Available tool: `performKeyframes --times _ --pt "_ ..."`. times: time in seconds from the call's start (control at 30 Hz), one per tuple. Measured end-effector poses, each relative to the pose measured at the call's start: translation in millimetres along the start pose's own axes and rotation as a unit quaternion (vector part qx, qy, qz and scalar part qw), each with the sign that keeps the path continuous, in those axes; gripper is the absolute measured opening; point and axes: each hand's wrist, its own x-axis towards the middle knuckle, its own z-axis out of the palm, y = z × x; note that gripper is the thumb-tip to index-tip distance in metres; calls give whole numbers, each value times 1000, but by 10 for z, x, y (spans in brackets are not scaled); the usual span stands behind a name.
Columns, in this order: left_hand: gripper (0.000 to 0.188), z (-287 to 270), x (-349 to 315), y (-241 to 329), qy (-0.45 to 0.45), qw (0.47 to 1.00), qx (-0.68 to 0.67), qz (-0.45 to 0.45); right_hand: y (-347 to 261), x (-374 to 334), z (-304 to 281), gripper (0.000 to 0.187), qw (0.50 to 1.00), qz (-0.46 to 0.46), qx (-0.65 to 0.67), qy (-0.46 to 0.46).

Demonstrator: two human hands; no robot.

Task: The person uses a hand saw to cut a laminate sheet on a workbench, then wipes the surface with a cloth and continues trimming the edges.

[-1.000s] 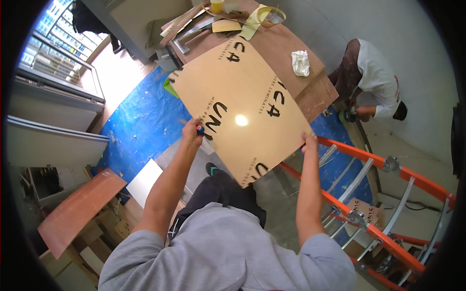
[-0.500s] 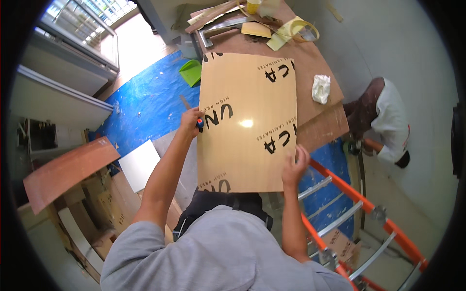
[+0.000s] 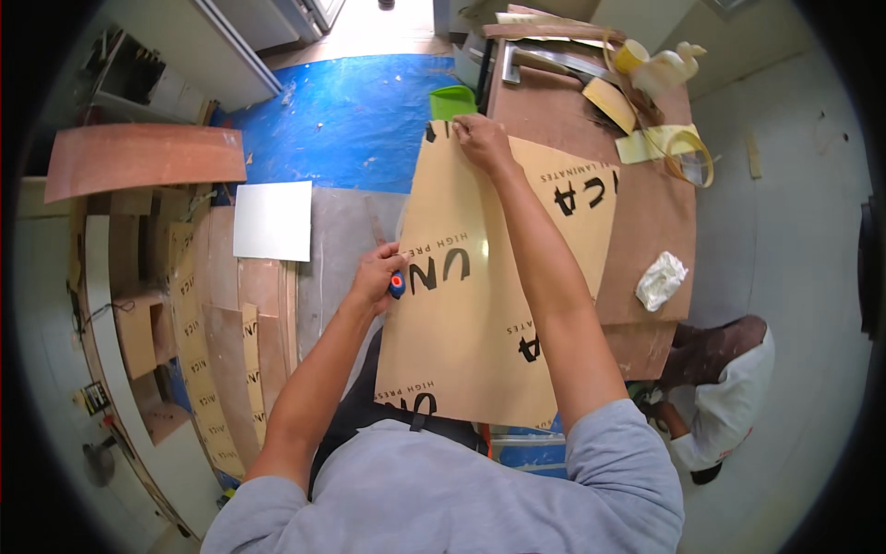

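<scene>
In front of me is a tan laminate sheet [image 3: 452, 342] with dark printing, slightly bowed and tilted over the workbench's left side. My left hand [image 3: 377, 277] is closed at the sheet's left edge. The same hand holds a blue-and-red-handled tool [image 3: 397, 284], whose thin blade pokes out past the fingers; its exact kind is unclear. Reaching across the sheet, my right hand [image 3: 482, 143] pinches its far edge near the left corner. My right forearm covers part of the printing.
A brown workbench [image 3: 646, 226] carries a crumpled white wad [image 3: 661, 281], a tape roll [image 3: 688, 157], a yellow cup [image 3: 631, 57] and offcuts. A green dustpan [image 3: 451, 101] lies beyond the sheet. At right a co-worker [image 3: 729, 388] bends low. Blue sheeting [image 3: 341, 120] covers floor; a white panel [image 3: 272, 222] lies left.
My right hand has gone from the sheet's near right edge to its far edge. The view has turned rightward, the sheet now slants, and the orange ladder is mostly out of sight.
</scene>
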Motion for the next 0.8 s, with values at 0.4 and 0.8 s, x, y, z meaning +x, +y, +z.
performKeyframes --times 0.4,0.8 --pt "26 -69 112 70 2 998 -30 -55 73 633 16 32 949 35 153 -274" --pt "68 101 -233 824 83 861 443 237 186 422 64 29 983 24 100 -153"
